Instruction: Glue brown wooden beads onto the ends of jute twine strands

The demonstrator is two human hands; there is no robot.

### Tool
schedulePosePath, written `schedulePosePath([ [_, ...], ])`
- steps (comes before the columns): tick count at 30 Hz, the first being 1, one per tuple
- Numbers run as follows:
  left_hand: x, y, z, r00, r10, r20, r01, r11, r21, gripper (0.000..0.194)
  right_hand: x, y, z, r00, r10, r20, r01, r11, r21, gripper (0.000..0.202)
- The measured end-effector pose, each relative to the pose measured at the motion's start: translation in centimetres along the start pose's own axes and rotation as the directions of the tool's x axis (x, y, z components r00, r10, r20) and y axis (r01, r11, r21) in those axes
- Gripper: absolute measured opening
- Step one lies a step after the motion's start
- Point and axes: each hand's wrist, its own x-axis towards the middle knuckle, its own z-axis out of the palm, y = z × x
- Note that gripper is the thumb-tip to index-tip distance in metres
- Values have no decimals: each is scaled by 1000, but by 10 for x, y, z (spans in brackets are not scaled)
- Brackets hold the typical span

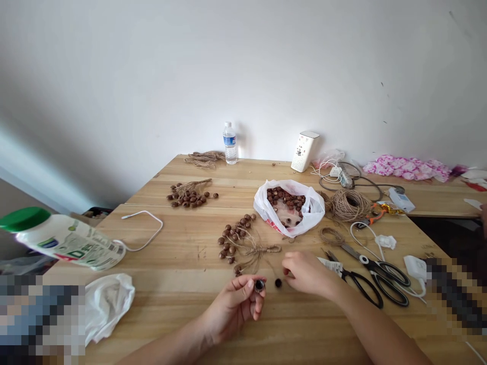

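Observation:
Between thumb and fingers, my left hand (239,302) holds a small round piece (259,286) with a dark hollow opening facing up. My right hand (307,272) rests low over the table, its fingers curled together; what they hold, if anything, is hidden. Between my hands a dark round piece (278,283) lies on the wood. Beyond them is a bundle of twine strands (262,249) with a wrapped loop, its ends fanning out to brown nuts (231,235). Behind my right hand, a white plastic bag (317,205) stands open with brown nuts inside.
A second nut bundle (188,195) lies back left. Twine coils (350,205) and black-handled scissors (390,284) are at right, among cables. A green-capped bottle (72,241) leans in at left above white cloth (110,301). A water bottle (230,144) stands by the wall.

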Motion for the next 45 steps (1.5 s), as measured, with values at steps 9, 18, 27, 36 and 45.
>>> schedulePosePath([
  [9, -2, 0, -1, 991, -10, 131, 14, 1000, -27, 19, 4, -4, 9, 996, -9, 92, 11, 1000, -18, 16],
  [18, -3, 1, 3, 996, -52, 66, 52, 999, 2, 19, 2, 11, 6, 992, 33, -121, 47, 797, 602, 15],
  [27, 0, -4, 1, 993, -107, -44, 109, 993, 53, 18, 14, -6, 10, 991, 132, 25, -32, 53, 998, 16],
  [36, 3, -6, -1, 982, -134, -133, 144, 987, 65, 20, 22, -20, 29, 982, 189, -20, -43, 321, 946, 21],
  [45, 4, -8, -3, 985, -87, -148, 103, 989, 105, 21, 17, -25, 14, 959, 70, -274, 204, 499, 842, 15],
])
